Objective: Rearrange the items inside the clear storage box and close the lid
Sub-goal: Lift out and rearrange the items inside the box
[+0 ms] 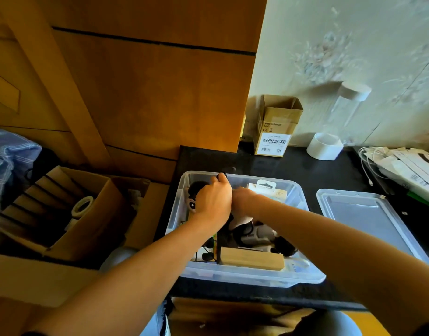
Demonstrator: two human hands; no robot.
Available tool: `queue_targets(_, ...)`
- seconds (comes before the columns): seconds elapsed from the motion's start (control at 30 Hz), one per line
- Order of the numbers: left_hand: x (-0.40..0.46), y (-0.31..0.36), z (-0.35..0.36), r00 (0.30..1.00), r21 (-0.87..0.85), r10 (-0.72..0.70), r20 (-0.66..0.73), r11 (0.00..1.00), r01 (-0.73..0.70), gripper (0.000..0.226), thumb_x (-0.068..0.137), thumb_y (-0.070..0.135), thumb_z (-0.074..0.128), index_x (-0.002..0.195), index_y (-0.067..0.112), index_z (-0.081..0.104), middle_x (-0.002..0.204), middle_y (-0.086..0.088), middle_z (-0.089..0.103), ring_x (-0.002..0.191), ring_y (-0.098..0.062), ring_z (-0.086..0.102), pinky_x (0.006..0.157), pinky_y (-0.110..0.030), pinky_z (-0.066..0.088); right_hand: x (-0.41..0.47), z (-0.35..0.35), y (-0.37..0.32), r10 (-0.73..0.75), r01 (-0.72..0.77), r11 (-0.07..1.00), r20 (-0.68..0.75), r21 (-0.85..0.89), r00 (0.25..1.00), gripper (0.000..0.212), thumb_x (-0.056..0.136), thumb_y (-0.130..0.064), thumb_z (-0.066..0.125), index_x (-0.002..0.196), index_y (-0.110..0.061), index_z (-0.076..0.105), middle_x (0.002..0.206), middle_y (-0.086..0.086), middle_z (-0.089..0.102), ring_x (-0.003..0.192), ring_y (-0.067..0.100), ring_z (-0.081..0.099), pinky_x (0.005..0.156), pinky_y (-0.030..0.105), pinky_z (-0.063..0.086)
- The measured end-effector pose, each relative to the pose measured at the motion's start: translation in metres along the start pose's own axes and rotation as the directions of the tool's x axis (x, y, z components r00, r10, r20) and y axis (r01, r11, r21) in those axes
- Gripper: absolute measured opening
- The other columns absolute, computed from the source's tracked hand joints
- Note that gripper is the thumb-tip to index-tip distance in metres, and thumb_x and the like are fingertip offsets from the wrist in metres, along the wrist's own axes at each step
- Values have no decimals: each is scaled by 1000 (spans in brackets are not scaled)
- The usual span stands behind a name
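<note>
The clear storage box [303, 275] sits on the black counter, lid off. Its clear lid [368, 219] lies flat just to the right of it. Both my hands are inside the box near its far wall. My left hand [214, 200] has curled fingers that grip a black item at the back edge. My right hand [242, 198] is mostly hidden behind the left one, so what it holds cannot be told. Inside the box lie a wooden block [251, 258], a black-and-white soft toy [193, 197], a carded packet [269, 190] and dark cables.
A small cardboard carton [274, 127] and a white round holder [325, 145] stand at the back of the counter [293, 166]. White cables and papers [402, 163] lie at the right. Open cardboard boxes [70, 209] with tape rolls sit on the left.
</note>
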State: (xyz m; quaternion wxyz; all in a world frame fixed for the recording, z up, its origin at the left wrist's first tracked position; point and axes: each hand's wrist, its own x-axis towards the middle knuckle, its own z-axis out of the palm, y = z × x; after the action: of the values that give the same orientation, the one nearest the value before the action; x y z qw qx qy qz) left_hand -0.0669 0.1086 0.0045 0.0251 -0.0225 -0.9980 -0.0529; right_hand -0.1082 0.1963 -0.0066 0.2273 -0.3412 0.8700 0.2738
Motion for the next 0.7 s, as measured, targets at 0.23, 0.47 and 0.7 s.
queue_targets(0.23,-14,-16,10,1000,-74,1,-17,997,-2,56,97,31,49,142,6,27,124,-15,54,101,-30,63,73,-33,53,-4,-2,18,-16,17,963,-6,270,1000,61,84,-48,62,137,-22,46,131,3,55,120,25,50,103,36,40)
queue_targets(0.47,-12,-12,5,998,-23,17,55,1000,-15,47,95,28,53,132,5,36,121,-16,56,105,-33,61,75,-34,52,-1,-7,15,-27,23,983,19,183,999,65,84,-47,63,138,-18,43,131,6,54,120,27,49,100,37,39)
queue_targets(0.7,-12,-3,11,998,-147,-26,65,989,35,46,96,28,51,134,6,37,122,-15,58,108,-31,60,82,-36,51,-2,-10,20,3,18,938,-58,347,998,77,74,-33,77,138,-13,40,133,7,52,119,30,49,101,38,38)
